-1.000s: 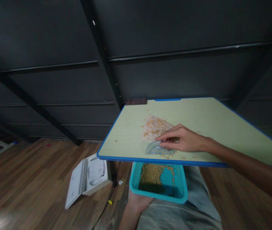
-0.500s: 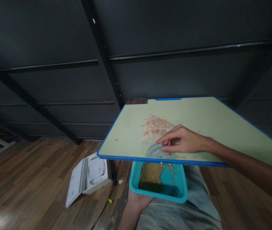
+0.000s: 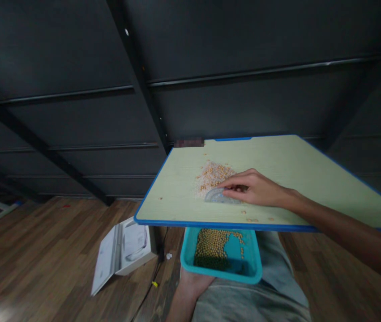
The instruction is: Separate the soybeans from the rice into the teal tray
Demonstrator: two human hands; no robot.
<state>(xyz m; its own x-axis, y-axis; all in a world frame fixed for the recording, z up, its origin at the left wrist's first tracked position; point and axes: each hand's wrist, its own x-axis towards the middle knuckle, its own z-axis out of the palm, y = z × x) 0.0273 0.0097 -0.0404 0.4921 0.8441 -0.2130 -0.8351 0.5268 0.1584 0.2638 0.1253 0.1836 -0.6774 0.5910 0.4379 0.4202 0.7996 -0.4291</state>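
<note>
My right hand (image 3: pixel 252 188) pinches a clear protractor (image 3: pixel 217 195) on the pale tabletop (image 3: pixel 277 156). The protractor's curved edge touches the near side of a pile of rice mixed with yellow soybeans (image 3: pixel 214 173). Below the table's front edge, my left hand (image 3: pixel 193 282) holds a turquoise tray (image 3: pixel 256 264) from underneath at its near left; most of its fingers are hidden by the tray. Inside the tray lie many soybeans (image 3: pixel 213 241), with darker green beans (image 3: pixel 212 261) at the near left.
A few loose soybeans (image 3: pixel 252 219) lie near the table's blue front edge. On the wooden floor to the left stands an opened white box (image 3: pixel 136 243), with a black cable (image 3: pixel 151 286) beside it. A dark panelled wall (image 3: pixel 244 107) rises behind the table.
My right hand has slid the protractor away from the front edge toward the pile. The tray and my left hand stay in place.
</note>
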